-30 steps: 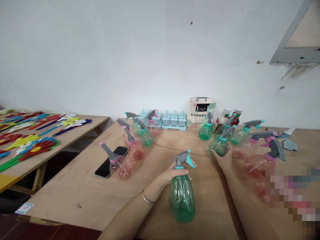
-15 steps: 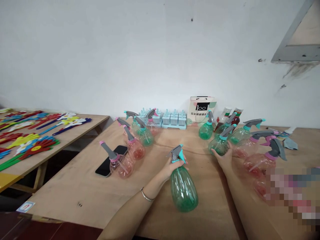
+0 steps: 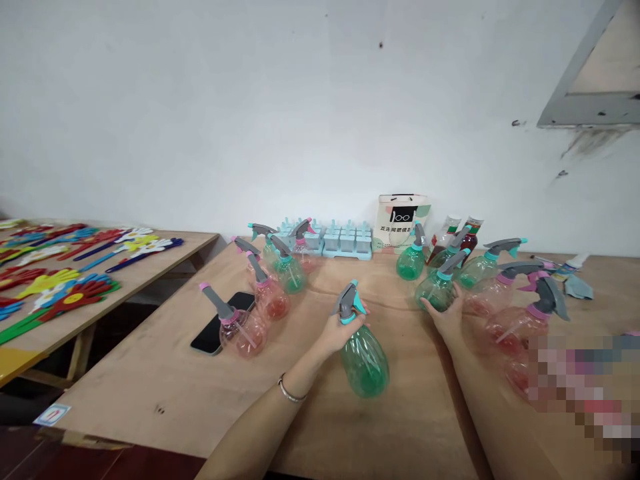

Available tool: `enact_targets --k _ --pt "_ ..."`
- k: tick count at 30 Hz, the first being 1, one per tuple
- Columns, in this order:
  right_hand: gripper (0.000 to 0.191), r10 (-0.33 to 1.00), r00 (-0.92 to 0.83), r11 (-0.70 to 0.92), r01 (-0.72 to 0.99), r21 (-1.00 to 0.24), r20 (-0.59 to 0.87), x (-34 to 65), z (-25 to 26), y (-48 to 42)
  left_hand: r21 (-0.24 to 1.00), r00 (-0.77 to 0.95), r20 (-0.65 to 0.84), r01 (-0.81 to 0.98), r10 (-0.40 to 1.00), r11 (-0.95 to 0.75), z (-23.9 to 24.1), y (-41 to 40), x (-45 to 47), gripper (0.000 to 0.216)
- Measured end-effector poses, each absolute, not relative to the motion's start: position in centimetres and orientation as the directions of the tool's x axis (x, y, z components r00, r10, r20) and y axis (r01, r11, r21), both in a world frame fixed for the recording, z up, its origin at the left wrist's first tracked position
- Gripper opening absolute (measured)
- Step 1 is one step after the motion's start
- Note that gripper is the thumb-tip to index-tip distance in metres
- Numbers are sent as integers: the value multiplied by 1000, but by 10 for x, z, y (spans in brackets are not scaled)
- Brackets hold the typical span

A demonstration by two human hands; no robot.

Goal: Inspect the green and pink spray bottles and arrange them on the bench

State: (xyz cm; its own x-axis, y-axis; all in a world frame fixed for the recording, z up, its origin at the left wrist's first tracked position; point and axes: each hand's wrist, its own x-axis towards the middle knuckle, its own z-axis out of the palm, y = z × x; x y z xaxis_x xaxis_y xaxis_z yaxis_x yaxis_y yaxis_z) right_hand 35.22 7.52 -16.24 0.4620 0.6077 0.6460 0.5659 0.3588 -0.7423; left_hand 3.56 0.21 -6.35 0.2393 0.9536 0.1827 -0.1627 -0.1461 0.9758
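My left hand [image 3: 345,328] is wrapped round the neck of a green spray bottle [image 3: 367,365] with a grey and turquoise trigger head. That bottle tilts, its base pointing toward me. On the right, my right hand [image 3: 447,308] grips a second green spray bottle [image 3: 431,291] by its side; part of that bottle is hidden behind the fingers. Beyond it stand more green bottles, among them one in front of the paper bag [image 3: 411,263]. Close by on its right are pink spray bottles [image 3: 515,328].
A phone [image 3: 207,335] lies beside pink and green spray bottles [image 3: 243,333] at left. Light-blue ice-pop moulds [image 3: 347,241], a printed paper bag [image 3: 400,230] and red sauce bottles [image 3: 470,233] stand along the wall. Another table [image 3: 145,273] at left holds colourful hand-shaped clappers.
The green spray bottle in my left hand has risen and swung slightly, its base now farther from me. My right hand keeps its hold on the other bottle.
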Motion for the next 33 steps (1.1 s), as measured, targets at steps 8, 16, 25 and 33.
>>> enact_targets --k 8,16,25,33 --pt "99 609 456 364 566 -739 649 351 -162 76 813 6 465 394 885 -429 -60 19 2 53" --pt "100 602 452 359 583 -729 658 351 -161 76 755 -120 581 451 805 -477 -94 11 -2 98" --pt "102 629 443 351 571 -742 639 349 -165 78 825 -251 465 471 849 -312 -131 64 -13 81" --pt "92 698 327 406 552 -728 637 312 -160 55 794 -352 477 565 805 -223 -129 150 4 93"
